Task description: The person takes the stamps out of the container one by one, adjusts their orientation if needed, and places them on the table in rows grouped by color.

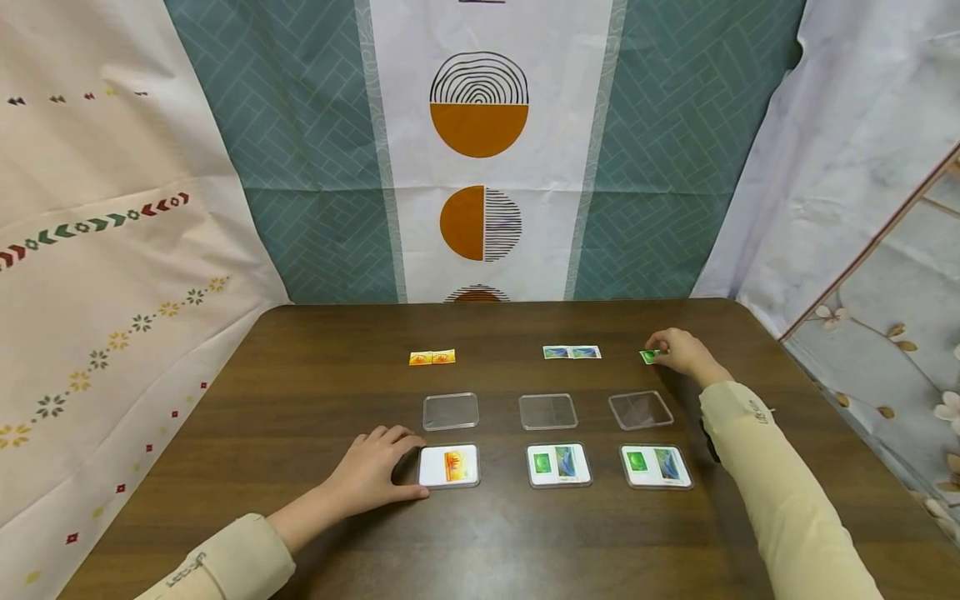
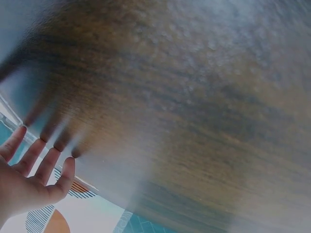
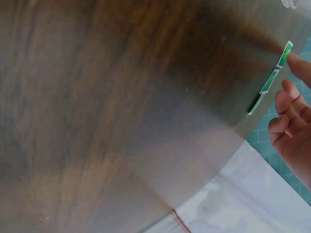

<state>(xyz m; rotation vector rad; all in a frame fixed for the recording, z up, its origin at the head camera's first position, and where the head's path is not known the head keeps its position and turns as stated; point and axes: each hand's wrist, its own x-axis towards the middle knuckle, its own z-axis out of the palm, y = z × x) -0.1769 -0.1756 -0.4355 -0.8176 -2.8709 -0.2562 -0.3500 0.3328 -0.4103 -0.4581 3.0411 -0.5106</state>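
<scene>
My left hand rests on the table at the left edge of a clear-framed white case that bears an orange stamp. Its thumb and index fingertips are at the case's corners, and the fingers bend loosely in the left wrist view. At the far right, my right hand has its fingertips on a green stamp, thumb against the stamp's edge. Two more green pieces lie in line beside it in the right wrist view. My other fingers curl inward there.
Two more white cases, a middle one and a right one, each hold a green and a blue stamp. Behind the cases lie three clear plastic covers. Farther back are orange stamps and blue stamps. Curtains surround the table.
</scene>
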